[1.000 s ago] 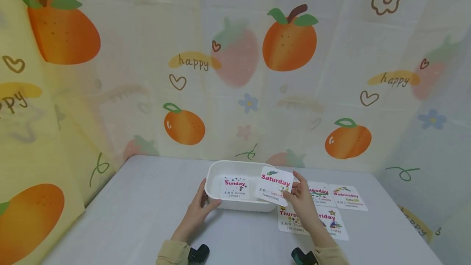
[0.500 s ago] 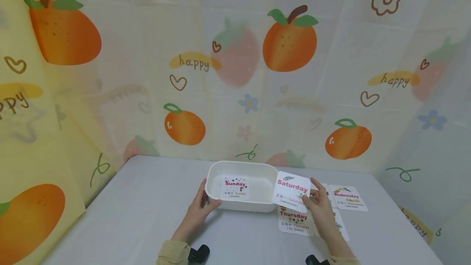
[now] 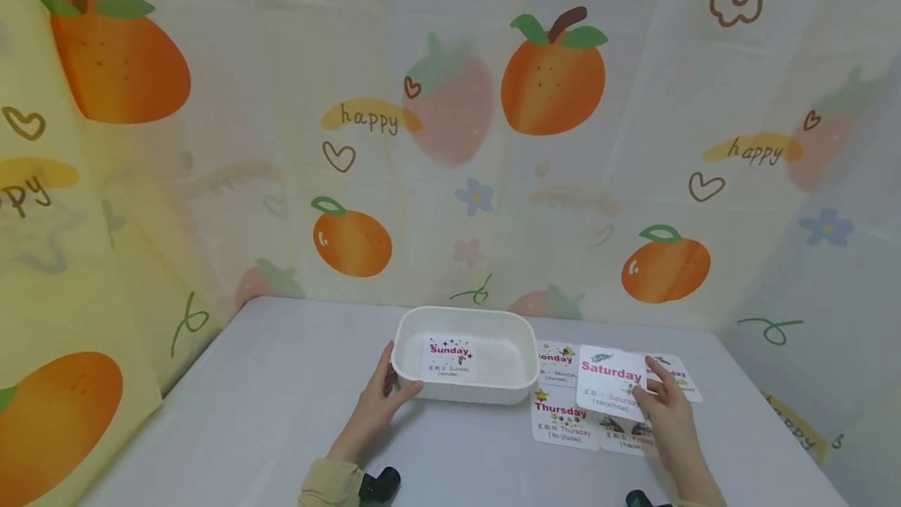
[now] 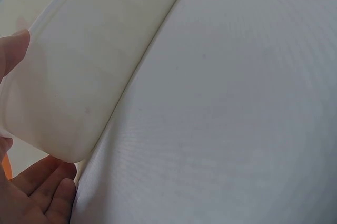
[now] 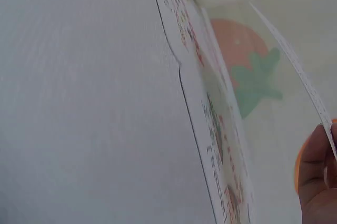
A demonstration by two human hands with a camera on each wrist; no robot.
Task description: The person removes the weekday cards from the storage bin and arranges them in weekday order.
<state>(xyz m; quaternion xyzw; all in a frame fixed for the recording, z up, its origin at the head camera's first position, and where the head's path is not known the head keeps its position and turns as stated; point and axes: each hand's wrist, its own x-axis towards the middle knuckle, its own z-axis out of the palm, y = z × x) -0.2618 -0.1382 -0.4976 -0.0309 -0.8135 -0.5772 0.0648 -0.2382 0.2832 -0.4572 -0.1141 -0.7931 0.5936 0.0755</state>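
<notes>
My left hand (image 3: 380,401) grips the left end of a white plastic box (image 3: 468,393), thumb at the front rim and fingers along its side. Inside the box lies a Sunday card (image 3: 439,370). To the right of the box, my right hand (image 3: 669,411) pinches the right edge of a white Saturday card (image 3: 598,379) between thumb and fingers. That card is tilted above the other cards, seen edge-on in the right wrist view. Beneath it, a Thursday card (image 3: 563,422) and a Friday card (image 5: 213,155) lie on the table, the Friday card partly covered.
A Monday card (image 3: 556,372) lies by the box's right side. A Wednesday card (image 3: 686,375) shows behind my right hand. The cards rest on a pale table (image 3: 281,382); a fruit-printed cloth (image 3: 436,249) hangs behind it.
My right hand has carried the Saturday card from over the box's right end rightward, over the cards on the table. The left hand and the box have stayed in place.
</notes>
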